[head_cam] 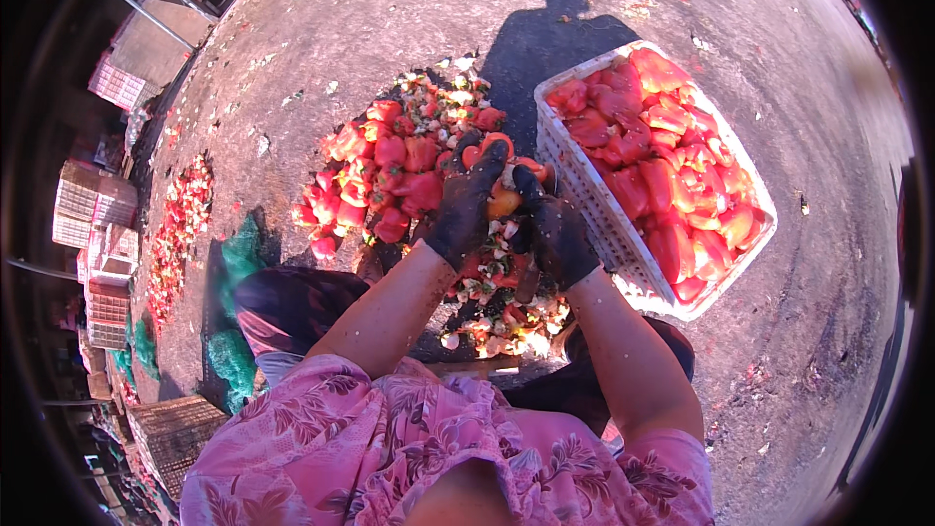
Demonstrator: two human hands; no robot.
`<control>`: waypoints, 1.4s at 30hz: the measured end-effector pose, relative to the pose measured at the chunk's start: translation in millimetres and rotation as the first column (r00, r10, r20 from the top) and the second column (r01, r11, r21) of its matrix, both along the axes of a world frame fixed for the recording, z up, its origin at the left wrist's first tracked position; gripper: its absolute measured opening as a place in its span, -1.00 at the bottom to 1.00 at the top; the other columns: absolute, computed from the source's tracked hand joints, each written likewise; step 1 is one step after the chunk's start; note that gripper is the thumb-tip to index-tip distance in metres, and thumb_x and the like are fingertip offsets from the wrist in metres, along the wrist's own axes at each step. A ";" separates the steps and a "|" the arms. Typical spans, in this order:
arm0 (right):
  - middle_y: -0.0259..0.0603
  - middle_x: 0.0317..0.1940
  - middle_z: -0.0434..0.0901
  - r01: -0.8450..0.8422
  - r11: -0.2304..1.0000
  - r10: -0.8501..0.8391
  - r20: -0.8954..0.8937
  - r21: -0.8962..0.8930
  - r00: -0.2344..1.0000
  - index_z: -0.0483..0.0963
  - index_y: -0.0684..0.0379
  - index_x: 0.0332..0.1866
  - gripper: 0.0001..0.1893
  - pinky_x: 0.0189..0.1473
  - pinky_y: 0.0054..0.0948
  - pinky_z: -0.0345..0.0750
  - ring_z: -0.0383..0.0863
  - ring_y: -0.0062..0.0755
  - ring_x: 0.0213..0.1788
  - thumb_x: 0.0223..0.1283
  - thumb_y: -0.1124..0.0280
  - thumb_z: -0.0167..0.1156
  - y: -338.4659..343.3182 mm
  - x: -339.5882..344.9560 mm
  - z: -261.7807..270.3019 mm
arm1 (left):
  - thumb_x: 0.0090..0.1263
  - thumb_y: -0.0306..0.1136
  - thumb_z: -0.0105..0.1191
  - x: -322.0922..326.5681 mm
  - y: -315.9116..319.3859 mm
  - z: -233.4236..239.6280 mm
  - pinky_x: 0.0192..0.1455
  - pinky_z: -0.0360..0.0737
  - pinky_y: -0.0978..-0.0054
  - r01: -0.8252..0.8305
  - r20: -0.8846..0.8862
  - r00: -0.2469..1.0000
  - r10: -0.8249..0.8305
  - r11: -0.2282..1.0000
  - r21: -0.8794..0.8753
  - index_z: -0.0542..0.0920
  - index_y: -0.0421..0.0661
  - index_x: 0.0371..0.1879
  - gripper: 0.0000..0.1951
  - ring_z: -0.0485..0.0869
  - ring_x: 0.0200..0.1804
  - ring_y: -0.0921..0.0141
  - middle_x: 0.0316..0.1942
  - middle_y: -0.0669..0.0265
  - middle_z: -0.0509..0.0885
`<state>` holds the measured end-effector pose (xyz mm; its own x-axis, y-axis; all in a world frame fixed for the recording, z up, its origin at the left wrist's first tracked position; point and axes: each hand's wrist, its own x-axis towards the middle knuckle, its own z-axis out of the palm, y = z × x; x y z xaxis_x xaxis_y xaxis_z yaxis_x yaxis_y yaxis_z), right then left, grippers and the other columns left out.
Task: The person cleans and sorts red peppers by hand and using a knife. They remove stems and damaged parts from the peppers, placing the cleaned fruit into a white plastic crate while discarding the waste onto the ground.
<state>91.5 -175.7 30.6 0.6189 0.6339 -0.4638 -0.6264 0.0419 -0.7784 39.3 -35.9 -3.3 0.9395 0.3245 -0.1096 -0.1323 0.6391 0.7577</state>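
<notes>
Dark gloves cover both of my hands. My left hand (467,208) is closed around a red and orange bell pepper (504,199) in front of me. Against the pepper's right side is my right hand (555,230), its fingers curled round what looks like a knife, whose handle (527,283) points down from the palm. The blade is hidden. A heap of whole red bell peppers (391,153) lies on the ground just left of my hands. Cut cores and seed clumps (511,329) are strewn below them, with more beyond the heap. To the right stands a white plastic crate (584,175) filled with red peppers (661,183).
Green mesh sacks (232,358) lie beside my left knee. Farther left runs a strip of red pepper scraps (179,234) on the concrete ground (350,22). Stacked crates (109,256) line the left edge, and another crate (175,438) stands at the lower left.
</notes>
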 end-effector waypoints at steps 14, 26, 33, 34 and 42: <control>0.10 0.15 0.46 -0.175 0.968 0.209 0.961 -0.177 0.181 0.43 0.23 0.18 -0.50 0.05 -0.27 0.56 0.60 0.04 0.06 0.14 0.32 0.34 -12.8 29.1 -19.3 | 0.54 -0.16 -0.09 -17.4 25.7 -12.7 0.01 0.66 0.38 0.250 -0.181 0.944 -0.277 0.955 -0.161 0.46 0.00 0.23 -0.64 0.70 -0.05 0.33 0.06 0.30 0.65; -0.08 0.04 0.59 -0.057 0.994 0.005 0.493 0.091 0.870 0.40 0.27 0.20 -0.48 0.11 -0.34 0.55 0.62 -0.17 0.09 0.04 0.65 0.25 -2.9 3.7 -34.5 | 0.52 0.01 -0.09 -14.9 -3.4 30.0 -0.10 0.65 0.48 0.263 -0.164 0.952 -0.258 0.965 0.010 0.49 -0.03 0.15 -0.58 0.70 -0.07 0.38 -0.04 0.25 0.67; -0.17 -0.09 0.66 0.071 0.873 0.484 0.875 -0.483 0.009 0.41 0.20 0.23 -0.49 -0.02 -0.31 0.58 0.68 -0.18 -0.05 0.09 0.61 0.21 -17.4 16.6 -19.8 | 0.47 -0.17 0.08 -8.8 14.2 15.4 0.07 0.60 0.45 0.091 -0.175 0.985 -0.002 0.860 0.502 0.46 -0.06 0.19 -0.60 0.61 0.03 0.45 0.04 0.30 0.58; -0.18 -0.15 0.66 -0.015 0.905 0.426 0.902 -0.426 0.068 0.41 0.18 0.23 -0.49 -0.09 -0.33 0.58 0.68 -0.21 -0.14 0.10 0.59 0.22 -18.8 16.6 -17.9 | 0.46 -0.18 0.09 -8.8 14.7 15.6 0.10 0.58 0.45 0.101 -0.171 0.985 -0.019 0.869 0.485 0.46 -0.06 0.20 -0.60 0.59 0.05 0.45 0.06 0.30 0.57; -0.25 -0.50 0.59 -0.489 0.869 0.448 0.536 -0.074 0.715 0.42 0.11 0.20 -0.49 -0.51 -0.46 0.46 0.56 -0.47 -0.57 0.08 0.45 0.29 -23.4 30.4 -33.3 | 0.43 -0.25 0.14 -12.2 3.3 24.9 0.18 0.52 0.45 0.132 -0.137 0.988 -0.076 0.871 0.474 0.46 -0.08 0.19 -0.60 0.56 0.08 0.47 0.07 0.32 0.55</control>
